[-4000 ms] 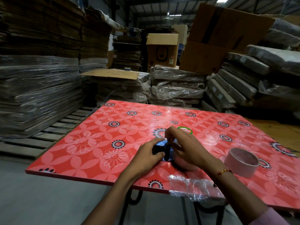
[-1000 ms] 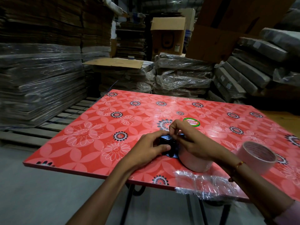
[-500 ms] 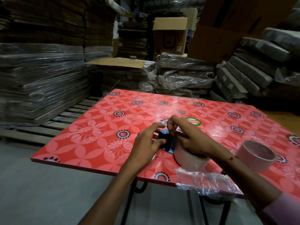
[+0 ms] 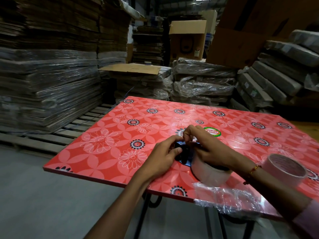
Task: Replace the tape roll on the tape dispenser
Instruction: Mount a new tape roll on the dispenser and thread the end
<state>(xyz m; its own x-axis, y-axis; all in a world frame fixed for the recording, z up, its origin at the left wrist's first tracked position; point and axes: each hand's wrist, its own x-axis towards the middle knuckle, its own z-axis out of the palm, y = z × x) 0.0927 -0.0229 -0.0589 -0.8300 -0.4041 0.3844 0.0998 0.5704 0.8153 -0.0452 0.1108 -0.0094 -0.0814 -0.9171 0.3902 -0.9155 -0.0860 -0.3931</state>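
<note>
Since half a second ago both hands have barely shifted on the tape dispenser [image 4: 183, 155], and the right fingers now pinch slightly higher above it. Both hands sit close together near the front middle of the red flowered table [image 4: 107, 135]. Curled around the left side of the black and blue dispenser, the left hand [image 4: 164, 158] clasps it with the thumb pressed against the black part. Over the tape roll [image 4: 209, 175] mounted on the dispenser's right side lies the right hand [image 4: 209, 149], its fingertips pinched together above the dispenser's front end; they seem to grip the clear tape end, though the film is too thin to tell for certain. That clear roll rests on the table with its lower edge touching the surface. A second, paler roll [image 4: 284, 169] stands well to the right, partly behind the right forearm, which wears a thread bracelet [image 4: 252, 170]. Crumpled clear plastic wrap [image 4: 229, 199] hangs over the table's near edge just below the mounted roll. A round green sticker [image 4: 212, 132] lies beyond the right hand.
</note>
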